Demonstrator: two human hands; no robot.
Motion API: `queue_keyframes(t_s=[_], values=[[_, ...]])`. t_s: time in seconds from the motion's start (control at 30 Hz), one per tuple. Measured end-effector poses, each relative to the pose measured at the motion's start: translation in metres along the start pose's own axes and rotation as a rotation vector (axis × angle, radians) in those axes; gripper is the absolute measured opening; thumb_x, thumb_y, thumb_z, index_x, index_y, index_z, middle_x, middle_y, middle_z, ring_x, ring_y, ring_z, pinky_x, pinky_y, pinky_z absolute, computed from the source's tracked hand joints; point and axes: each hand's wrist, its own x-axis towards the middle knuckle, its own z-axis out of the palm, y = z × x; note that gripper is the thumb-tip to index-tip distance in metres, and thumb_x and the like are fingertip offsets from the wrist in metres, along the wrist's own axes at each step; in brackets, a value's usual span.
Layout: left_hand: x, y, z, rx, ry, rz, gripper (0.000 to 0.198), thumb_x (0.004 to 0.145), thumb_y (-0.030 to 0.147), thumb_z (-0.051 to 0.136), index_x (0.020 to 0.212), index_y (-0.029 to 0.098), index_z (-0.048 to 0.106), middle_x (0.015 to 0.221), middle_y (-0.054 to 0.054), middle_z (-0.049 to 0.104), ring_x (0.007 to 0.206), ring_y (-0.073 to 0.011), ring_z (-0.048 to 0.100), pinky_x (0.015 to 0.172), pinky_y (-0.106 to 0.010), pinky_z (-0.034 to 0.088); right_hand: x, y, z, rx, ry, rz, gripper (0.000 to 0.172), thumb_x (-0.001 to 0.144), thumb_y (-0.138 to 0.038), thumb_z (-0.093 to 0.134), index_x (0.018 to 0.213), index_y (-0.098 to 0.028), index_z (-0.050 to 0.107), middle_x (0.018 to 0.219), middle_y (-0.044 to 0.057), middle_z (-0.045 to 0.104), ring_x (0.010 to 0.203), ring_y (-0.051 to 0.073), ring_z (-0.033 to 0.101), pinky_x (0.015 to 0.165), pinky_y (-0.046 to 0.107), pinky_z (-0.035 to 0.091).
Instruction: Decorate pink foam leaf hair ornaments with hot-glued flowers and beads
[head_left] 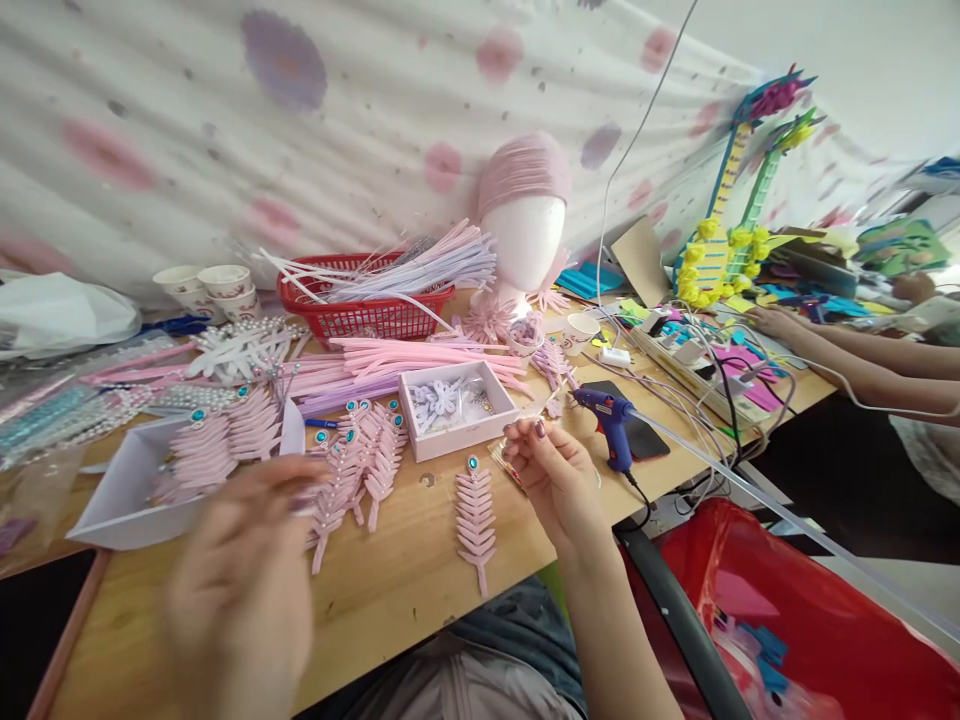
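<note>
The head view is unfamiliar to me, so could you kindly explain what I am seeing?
There is no machine here: one camera, worn on a person's head, looks forward and down at two bare hands. The left hand is blurred; the right hand has its fingers curled. I cannot tell what, if anything, either holds. Between them, a pink feather-shaped piece with a blue gem lies on the wooden table. Around it are a blue glue gun, a small white box and a red basket. At far right are another person's forearms.
</note>
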Motion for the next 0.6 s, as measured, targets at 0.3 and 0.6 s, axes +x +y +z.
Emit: queue_keyframes(t_s=[0.3, 0.6], values=[[-0.002, 0.001, 0.071, 0.206, -0.451, 0.331, 0.027, 0.092, 0.023, 0.076, 0.115, 0.035, 0.082, 0.115, -0.003, 0.076, 0.111, -0.0249, 0.068, 0.102, -0.035, 0.050, -0.024, 0.004, 0.023, 0.191, -0.229, 0.348, 0.025, 0.074, -0.045, 0.094, 0.085, -0.025, 0.086, 0.087, 0.004, 0.084, 0.077, 0.015, 0.076, 0.076, 0.025, 0.061], [-0.001, -0.009, 0.069, 0.219, -0.485, 0.307, 0.013, 0.093, 0.025, 0.070, 0.085, 0.029, 0.079, 0.087, -0.004, 0.075, 0.088, -0.0237, 0.067, 0.086, -0.033, 0.048, -0.033, 0.002, 0.014, 0.173, -0.381, 0.435, 0.032, 0.080, -0.051, 0.086, 0.092, -0.021, 0.084, 0.090, 0.009, 0.085, 0.087, 0.025, 0.080, 0.089, 0.041, 0.063]])
